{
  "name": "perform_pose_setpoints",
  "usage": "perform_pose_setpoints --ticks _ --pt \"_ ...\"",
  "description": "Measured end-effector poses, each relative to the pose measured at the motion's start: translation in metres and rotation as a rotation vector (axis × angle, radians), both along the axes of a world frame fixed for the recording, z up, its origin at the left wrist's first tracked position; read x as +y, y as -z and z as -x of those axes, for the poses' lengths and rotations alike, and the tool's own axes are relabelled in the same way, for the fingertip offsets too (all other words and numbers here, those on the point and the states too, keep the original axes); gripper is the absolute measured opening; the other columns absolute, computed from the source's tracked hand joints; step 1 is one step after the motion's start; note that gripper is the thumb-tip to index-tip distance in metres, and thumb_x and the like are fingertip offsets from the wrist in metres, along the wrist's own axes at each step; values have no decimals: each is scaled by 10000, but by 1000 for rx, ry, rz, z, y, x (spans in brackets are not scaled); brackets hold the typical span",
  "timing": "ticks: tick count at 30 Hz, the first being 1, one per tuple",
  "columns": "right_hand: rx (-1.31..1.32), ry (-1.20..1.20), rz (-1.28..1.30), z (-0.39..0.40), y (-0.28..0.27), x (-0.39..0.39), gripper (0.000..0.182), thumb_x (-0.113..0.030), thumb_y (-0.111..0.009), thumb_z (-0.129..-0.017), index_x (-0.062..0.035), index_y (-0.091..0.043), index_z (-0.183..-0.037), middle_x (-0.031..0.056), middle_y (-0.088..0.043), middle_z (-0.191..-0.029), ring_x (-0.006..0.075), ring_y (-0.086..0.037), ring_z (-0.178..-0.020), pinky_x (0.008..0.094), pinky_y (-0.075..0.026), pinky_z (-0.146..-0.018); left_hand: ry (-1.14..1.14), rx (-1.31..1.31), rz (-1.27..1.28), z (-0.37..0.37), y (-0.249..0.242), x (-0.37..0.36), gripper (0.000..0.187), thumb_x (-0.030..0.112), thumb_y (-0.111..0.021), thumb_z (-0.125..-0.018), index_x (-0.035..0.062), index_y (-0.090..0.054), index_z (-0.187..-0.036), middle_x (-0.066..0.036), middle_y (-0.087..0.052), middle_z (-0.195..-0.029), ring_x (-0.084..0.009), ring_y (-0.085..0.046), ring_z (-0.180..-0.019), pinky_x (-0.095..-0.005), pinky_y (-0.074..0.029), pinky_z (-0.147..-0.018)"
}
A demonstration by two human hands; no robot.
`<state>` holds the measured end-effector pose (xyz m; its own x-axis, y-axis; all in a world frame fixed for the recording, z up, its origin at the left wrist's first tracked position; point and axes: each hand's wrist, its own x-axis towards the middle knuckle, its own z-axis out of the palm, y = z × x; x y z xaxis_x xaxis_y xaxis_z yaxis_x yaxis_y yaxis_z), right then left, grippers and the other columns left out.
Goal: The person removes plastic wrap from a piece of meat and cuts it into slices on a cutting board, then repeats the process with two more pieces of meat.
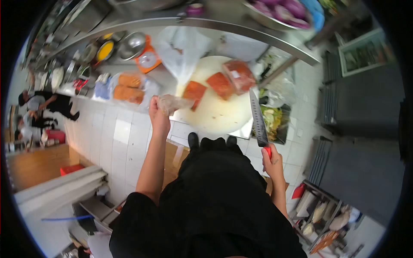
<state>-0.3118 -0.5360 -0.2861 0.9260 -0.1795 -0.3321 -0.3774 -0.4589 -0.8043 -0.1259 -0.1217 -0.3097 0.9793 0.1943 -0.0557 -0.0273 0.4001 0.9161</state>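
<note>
My right hand is wrapped round the red handle of a large knife. Its long, dimpled blade points up and away, beside the right edge of a round white cutting board. In the closed fingers of my left hand is a crumpled piece of clear plastic, at the board's left edge. Two orange-red slabs of food, a left one and a middle one, lie on the board. At its back right is a larger plastic-wrapped block.
Left of the board lie bagged orange slabs and an orange scale with a metal bowl. A clear bag lies behind. Overhead runs a steel shelf with a bowl of purple onions. People stand far left.
</note>
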Motion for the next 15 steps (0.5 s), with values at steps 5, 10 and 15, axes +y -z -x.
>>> perform_pose_setpoints --ticks 5,10,15 --pt "82 302 -206 50 23 -46 234 -283 -616 -1111 -60 -626 -1180 20 -541 -598 121 -526 -437 317 -424 -415 419 219 -144 22 -12 -175 382 58 -496 -895 124 -634 -1246 -53 -611 -1149 -165 -601 -1016 -347 -539 -819" --pt "131 571 -198 105 53 -88 229 -291 -573 -1135 -64 -591 -1160 16 -504 -583 127 -480 -392 314 -385 -351 783 521 335 -37 35 -354 557 209 -520 -977 64 -516 -1515 -114 -624 -1369 -279 -632 -1240 -428 -556 -969" --pt "67 469 -130 114 59 -107 250 -305 -584 -1132 -70 -616 -1210 9 -510 -568 117 -502 -396 304 -389 -372 564 249 164 -39 0 -374 866 179 -683 -964 116 -221 -1694 -143 -167 -1776 -368 -365 -1550 -539 -439 -1196"
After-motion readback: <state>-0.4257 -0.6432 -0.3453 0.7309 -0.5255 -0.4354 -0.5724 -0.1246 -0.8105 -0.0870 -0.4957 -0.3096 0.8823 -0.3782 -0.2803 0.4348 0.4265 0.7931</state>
